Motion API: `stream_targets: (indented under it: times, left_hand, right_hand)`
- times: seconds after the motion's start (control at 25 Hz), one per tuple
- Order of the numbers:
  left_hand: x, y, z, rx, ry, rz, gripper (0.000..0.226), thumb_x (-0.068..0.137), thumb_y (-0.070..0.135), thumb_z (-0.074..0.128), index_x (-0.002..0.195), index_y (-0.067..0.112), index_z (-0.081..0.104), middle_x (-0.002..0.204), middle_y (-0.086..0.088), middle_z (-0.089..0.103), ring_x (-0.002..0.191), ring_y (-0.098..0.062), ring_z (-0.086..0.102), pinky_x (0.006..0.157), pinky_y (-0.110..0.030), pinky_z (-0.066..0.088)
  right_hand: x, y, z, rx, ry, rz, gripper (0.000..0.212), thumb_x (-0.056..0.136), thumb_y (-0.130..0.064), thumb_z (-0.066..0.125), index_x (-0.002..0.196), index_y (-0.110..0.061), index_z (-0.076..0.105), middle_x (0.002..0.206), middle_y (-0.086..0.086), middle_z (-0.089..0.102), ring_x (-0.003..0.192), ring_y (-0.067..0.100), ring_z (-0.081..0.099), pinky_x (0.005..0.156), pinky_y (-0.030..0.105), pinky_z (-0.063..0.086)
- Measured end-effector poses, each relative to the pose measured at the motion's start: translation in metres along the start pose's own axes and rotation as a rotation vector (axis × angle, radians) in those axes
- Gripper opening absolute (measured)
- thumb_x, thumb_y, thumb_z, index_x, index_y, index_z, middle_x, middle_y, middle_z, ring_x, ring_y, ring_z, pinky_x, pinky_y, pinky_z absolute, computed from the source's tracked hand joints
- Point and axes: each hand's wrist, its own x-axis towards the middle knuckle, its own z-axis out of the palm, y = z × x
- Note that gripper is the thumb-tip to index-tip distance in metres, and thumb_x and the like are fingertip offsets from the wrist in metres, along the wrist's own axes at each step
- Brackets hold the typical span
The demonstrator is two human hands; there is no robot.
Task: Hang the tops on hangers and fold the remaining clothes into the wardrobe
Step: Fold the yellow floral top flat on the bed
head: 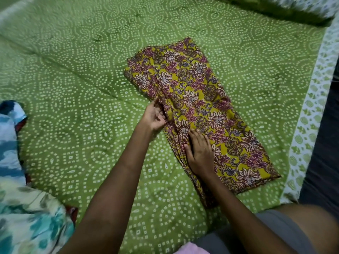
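Mustard floral cloth lies on the green bed, already folded into a long strip running from 11 o'clock toward 5 o'clock, just right of centre. The left hand pinches the strip's left edge near its middle, fingers curled into the folds. The right hand presses flat on the cloth nearer the person, fingers straight. I judge the fold about halfway: lengthwise is done, crosswise folds remain. A pile of blue and teal clothes waits at 8 o'clock, unfolded. Neither hangers nor wardrobe are in view, so most of the task is left.
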Motion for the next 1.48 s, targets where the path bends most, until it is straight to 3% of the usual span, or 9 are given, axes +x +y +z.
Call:
stream_targets:
  times: [0.16,0.32,0.52,0.6,0.64,0.88,1.0,1.16,1.48]
  left_hand:
    - [-0.005,0.001,-0.007,0.201,-0.119,-0.097,0.061,0.093,0.042,0.049,0.039,0.013,0.053,0.052,-0.006,0.059,0.053,-0.017,0.055,0.087,-0.033,0.046]
    - [-0.012,-0.023,-0.003,0.058,-0.154,-0.048,0.024,0.099,0.027,0.043,0.079,0.015,0.051,0.062,-0.004,0.057,0.049,-0.013,0.055,0.055,-0.023,0.05]
    - [-0.01,-0.031,0.0,-0.257,-0.156,0.073,0.039,0.101,0.024,0.039,0.136,0.007,0.046,0.131,-0.004,0.054,0.119,-0.018,0.051,0.101,-0.013,0.021]
    - [-0.001,-0.02,0.004,-0.236,-0.14,0.097,0.046,0.1,0.027,0.039,0.142,0.008,0.037,0.135,-0.005,0.052,0.122,-0.027,0.048,0.047,-0.033,0.025]
    - [0.006,-0.01,0.008,-0.234,-0.135,0.087,0.049,0.099,0.031,0.041,0.142,0.008,0.037,0.137,-0.009,0.05,0.123,-0.031,0.047,0.108,-0.029,0.032]
    - [0.009,0.032,-0.006,-0.235,0.06,0.104,0.045,0.098,0.043,0.04,0.118,0.005,0.052,0.132,-0.014,0.046,0.131,-0.033,0.036,0.108,-0.049,0.032]
    - [0.0,0.027,-0.049,-0.35,0.131,0.298,0.022,0.099,0.014,0.042,0.111,0.0,0.055,0.123,-0.014,0.052,0.091,-0.022,0.058,0.104,-0.021,0.038]
    - [-0.011,0.016,-0.114,-0.673,0.184,0.31,0.018,0.098,0.01,0.044,0.085,0.015,0.056,0.083,0.006,0.054,0.052,-0.002,0.032,0.038,-0.012,0.03]
    - [-0.019,0.04,-0.151,-0.525,0.272,0.453,0.024,0.087,0.0,0.057,0.109,0.009,0.051,0.095,-0.006,0.069,0.068,-0.012,0.065,0.068,-0.018,0.055]
  right_hand:
    - [0.0,0.0,0.0,0.007,-0.006,-0.004,0.055,0.093,-0.043,0.031,0.135,-0.012,0.047,0.145,0.002,0.043,0.138,0.015,0.032,0.116,0.027,0.004]
    - [0.0,-0.002,-0.002,0.004,-0.021,0.003,0.056,0.093,-0.044,0.029,0.137,-0.013,0.046,0.146,0.001,0.041,0.138,0.015,0.03,0.116,0.027,0.003]
    - [-0.001,-0.001,-0.002,-0.024,-0.031,0.004,0.056,0.093,-0.044,0.029,0.136,-0.013,0.046,0.146,0.001,0.041,0.138,0.015,0.031,0.115,0.025,0.002]
    - [-0.001,-0.001,-0.001,-0.032,-0.031,0.004,0.055,0.093,-0.043,0.03,0.136,-0.013,0.046,0.146,0.002,0.042,0.138,0.015,0.031,0.115,0.025,0.002]
    - [-0.001,-0.001,-0.001,-0.034,-0.028,0.001,0.055,0.093,-0.042,0.031,0.136,-0.013,0.047,0.145,0.002,0.043,0.137,0.015,0.032,0.115,0.025,0.002]
    - [-0.001,-0.001,0.0,-0.032,-0.01,0.009,0.056,0.093,-0.044,0.03,0.136,-0.012,0.047,0.145,0.002,0.043,0.137,0.015,0.032,0.115,0.026,0.003]
    - [0.0,-0.002,0.0,-0.042,-0.009,0.006,0.056,0.092,-0.044,0.03,0.135,-0.012,0.047,0.144,0.002,0.044,0.137,0.015,0.032,0.116,0.029,0.006]
    - [0.0,-0.003,-0.005,-0.031,-0.03,0.004,0.057,0.091,-0.044,0.03,0.134,-0.011,0.048,0.144,0.004,0.044,0.137,0.017,0.033,0.115,0.029,0.006]
    - [0.036,-0.08,-0.006,-0.043,-0.102,-0.288,0.045,0.088,-0.018,0.059,0.13,-0.006,0.048,0.129,0.013,0.051,0.115,0.026,0.05,0.101,0.043,0.042]
